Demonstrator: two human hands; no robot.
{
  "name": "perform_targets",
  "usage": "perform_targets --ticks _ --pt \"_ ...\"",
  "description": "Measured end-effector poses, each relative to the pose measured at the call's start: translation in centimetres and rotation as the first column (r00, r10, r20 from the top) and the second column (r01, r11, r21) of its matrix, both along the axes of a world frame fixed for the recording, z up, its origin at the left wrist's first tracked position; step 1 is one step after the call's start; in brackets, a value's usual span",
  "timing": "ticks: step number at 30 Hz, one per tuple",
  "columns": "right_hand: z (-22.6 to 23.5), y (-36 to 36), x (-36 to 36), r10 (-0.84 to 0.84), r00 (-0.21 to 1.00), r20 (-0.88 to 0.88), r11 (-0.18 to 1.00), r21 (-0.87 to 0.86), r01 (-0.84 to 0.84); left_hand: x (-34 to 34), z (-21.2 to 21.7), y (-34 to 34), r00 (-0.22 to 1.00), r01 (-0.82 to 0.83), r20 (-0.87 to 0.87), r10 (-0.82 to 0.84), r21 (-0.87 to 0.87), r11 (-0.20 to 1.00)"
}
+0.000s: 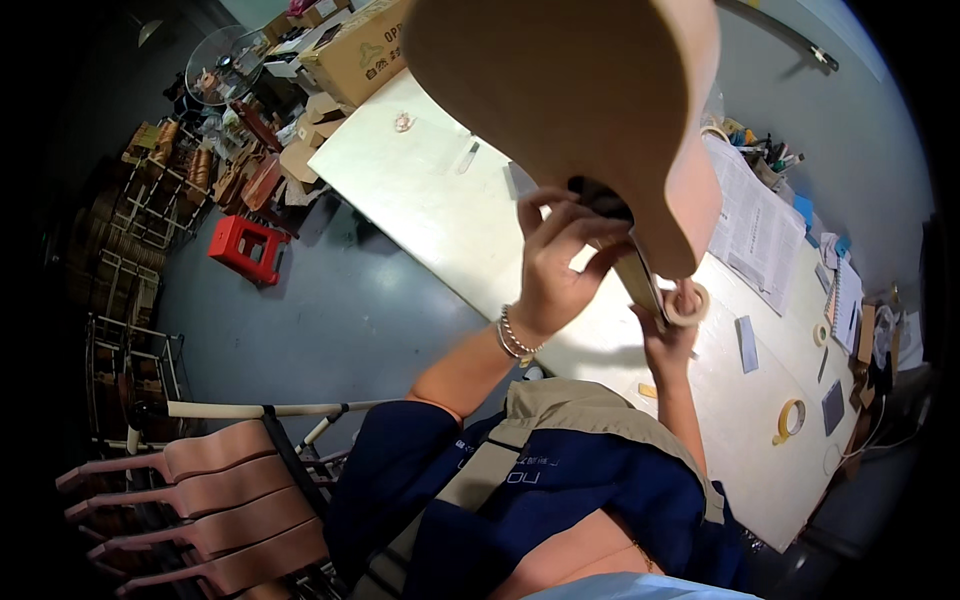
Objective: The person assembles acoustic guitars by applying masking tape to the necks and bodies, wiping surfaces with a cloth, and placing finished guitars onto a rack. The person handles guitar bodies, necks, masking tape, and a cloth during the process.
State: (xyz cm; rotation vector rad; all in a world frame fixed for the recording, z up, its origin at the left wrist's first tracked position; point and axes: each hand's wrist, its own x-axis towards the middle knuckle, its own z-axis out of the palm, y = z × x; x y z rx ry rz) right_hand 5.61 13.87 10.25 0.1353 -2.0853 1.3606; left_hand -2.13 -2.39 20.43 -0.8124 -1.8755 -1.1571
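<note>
White surface [420, 185] lies below the guitar [560, 90] we hold up: our right hand [667, 332] grasps its neck [637, 278] and a tape roll [703, 308]; our left hand [560, 265] curls near the soundhole [603, 200], whether gripping we cannot tell.

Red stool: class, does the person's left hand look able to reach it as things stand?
Probably not: the stool stands well away on the floor, while the left hand is at the guitar's sound hole.
</note>
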Motion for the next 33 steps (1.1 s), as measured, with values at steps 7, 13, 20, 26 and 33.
perform_targets --ticks 7,13,20,26,33 --pt "-6.5 6.3 8.2 -0.141 0.905 0.401 0.985 0.152 0.086 4.8 -15.0 2.8 0.787 0.244 0.574 -0.227 0.048 0.969" --pt "-9.4 7.6 8.4 -0.287 0.804 0.521 0.934 0.340 0.113 5.1 -23.7 2.5 0.276 0.200 0.870 -0.408 0.363 0.910" --pt "-6.5 3.0 6.6 -0.341 0.931 -0.132 0.930 -0.191 0.314 3.4 -22.8 3.4 0.300 0.307 0.841 -0.450 0.361 0.881" --pt "-6.6 1.5 6.7 -0.617 0.787 0.004 0.758 -0.266 0.595 3.0 -22.5 2.7 0.287 0.331 0.851 -0.439 0.341 0.880" --pt "-10.8 2.4 7.9 -0.638 0.746 0.191 0.721 -0.191 0.666 2.9 -22.2 2.4 0.281 0.372 0.855 -0.436 0.322 0.871"
